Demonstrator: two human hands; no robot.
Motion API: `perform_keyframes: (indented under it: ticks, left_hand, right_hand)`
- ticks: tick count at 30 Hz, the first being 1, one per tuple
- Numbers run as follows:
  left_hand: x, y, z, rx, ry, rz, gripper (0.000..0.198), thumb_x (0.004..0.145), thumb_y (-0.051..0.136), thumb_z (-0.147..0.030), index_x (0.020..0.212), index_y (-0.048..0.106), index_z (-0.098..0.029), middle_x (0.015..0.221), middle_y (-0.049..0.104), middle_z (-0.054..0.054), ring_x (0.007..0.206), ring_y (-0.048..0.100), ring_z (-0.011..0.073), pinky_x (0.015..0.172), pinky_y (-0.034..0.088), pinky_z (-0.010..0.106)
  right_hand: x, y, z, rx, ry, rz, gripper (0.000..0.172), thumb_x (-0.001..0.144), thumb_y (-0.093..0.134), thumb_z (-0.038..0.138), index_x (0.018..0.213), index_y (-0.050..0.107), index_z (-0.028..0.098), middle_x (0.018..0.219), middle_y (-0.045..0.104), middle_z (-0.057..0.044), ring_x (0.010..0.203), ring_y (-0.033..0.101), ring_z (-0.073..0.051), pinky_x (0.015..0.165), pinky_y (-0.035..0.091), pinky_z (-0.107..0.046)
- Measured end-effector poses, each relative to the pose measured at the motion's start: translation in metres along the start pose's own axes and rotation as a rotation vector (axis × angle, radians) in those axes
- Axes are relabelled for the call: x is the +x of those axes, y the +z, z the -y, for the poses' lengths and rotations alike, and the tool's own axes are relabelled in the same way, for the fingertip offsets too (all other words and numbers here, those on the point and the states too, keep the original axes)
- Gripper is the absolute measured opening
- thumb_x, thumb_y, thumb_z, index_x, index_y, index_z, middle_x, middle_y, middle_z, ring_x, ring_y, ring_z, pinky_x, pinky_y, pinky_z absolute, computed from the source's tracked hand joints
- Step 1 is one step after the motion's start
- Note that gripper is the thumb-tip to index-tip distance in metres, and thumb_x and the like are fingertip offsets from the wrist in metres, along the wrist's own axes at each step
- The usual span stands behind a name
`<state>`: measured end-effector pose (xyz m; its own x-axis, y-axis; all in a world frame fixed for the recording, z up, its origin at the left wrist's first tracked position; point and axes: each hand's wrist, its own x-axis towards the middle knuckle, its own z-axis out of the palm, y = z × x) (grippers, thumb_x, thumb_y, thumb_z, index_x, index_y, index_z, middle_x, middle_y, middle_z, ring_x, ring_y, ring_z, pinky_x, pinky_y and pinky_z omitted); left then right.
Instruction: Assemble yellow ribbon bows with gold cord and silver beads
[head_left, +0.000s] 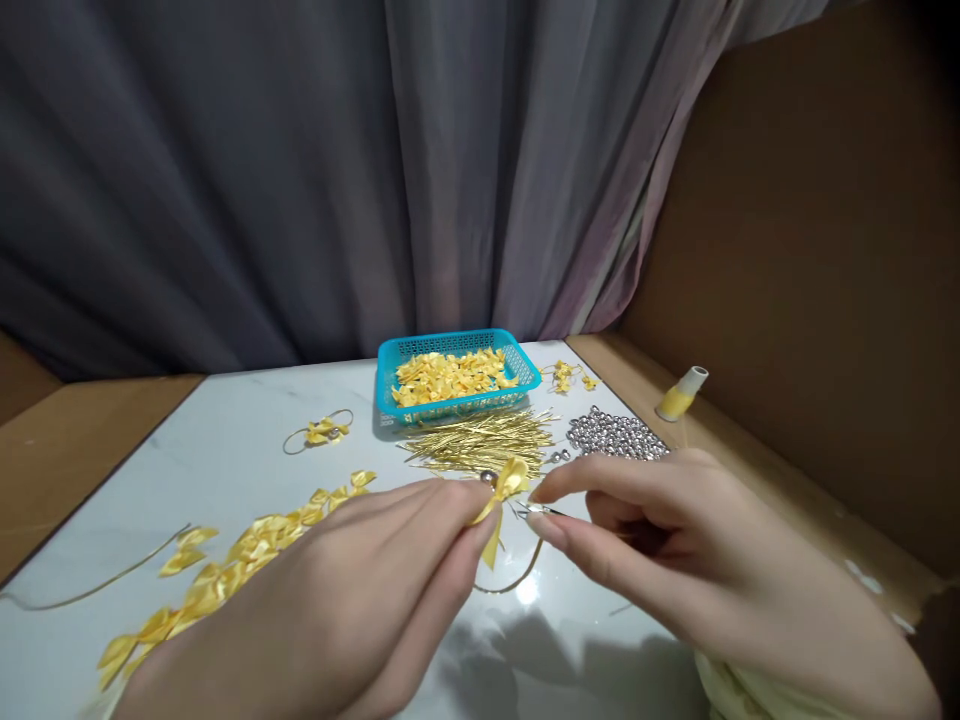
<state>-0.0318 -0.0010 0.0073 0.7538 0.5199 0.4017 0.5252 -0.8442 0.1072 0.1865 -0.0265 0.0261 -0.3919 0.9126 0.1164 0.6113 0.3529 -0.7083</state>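
Note:
My left hand [375, 575] is closed in a pinch on a yellow ribbon bow [512, 480]. A round silver bell or bead [489, 478] sits against the bow at my fingertips. My right hand [645, 530] is closed, with thumb and forefinger on a small metal tool with thin pointed tips [534, 510]. Those tips lie just right of the bow; whether they touch it I cannot tell. Below the bow curves a gold cord loop [517, 585], partly hidden by my left hand.
Beyond my hands lie a bundle of gold ties [480, 443], a blue basket [457, 410] of yellow bows and a pile of silver beads [615, 435]. A thread spool [681, 393] stands right. Ribbon bows [262, 540] line the left, near a bow on a loop [324, 431].

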Motion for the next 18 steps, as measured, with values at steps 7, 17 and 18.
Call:
perform_keyframes:
  ticks: [7,17,18]
  left_hand:
    - [0.010,-0.009,0.004,-0.354,-0.185,0.238,0.021,0.096,0.036,-0.024,0.093,0.057,-0.022,0.066,0.060,-0.004,0.056,0.057,0.0112,0.054,0.043,0.021]
    - [0.015,-0.013,0.009,-0.526,-0.206,0.342,0.024,0.096,0.038,-0.028,0.082,0.056,-0.022,0.063,0.056,-0.006,0.056,0.054,0.0084,0.055,0.040,0.019]
    - [0.016,-0.013,0.009,-0.525,-0.207,0.347,0.024,0.096,0.038,-0.028,0.082,0.057,-0.022,0.063,0.056,-0.006,0.056,0.054,0.0084,0.056,0.040,0.019]
  right_hand:
    - [0.000,-0.001,-0.001,0.040,-0.041,0.038,0.016,0.089,0.049,0.022,0.077,0.059,0.019,0.048,0.039,0.008,0.043,0.035,-0.005,0.040,0.023,-0.019]
    - [0.004,0.000,-0.001,0.054,-0.037,0.080,0.015,0.089,0.047,0.020,0.079,0.058,0.019,0.048,0.041,0.008,0.042,0.036,-0.005,0.041,0.025,-0.017]
    - [0.004,0.000,-0.001,0.052,-0.032,0.084,0.015,0.089,0.047,0.020,0.079,0.058,0.019,0.048,0.041,0.008,0.042,0.036,-0.005,0.041,0.026,-0.017]
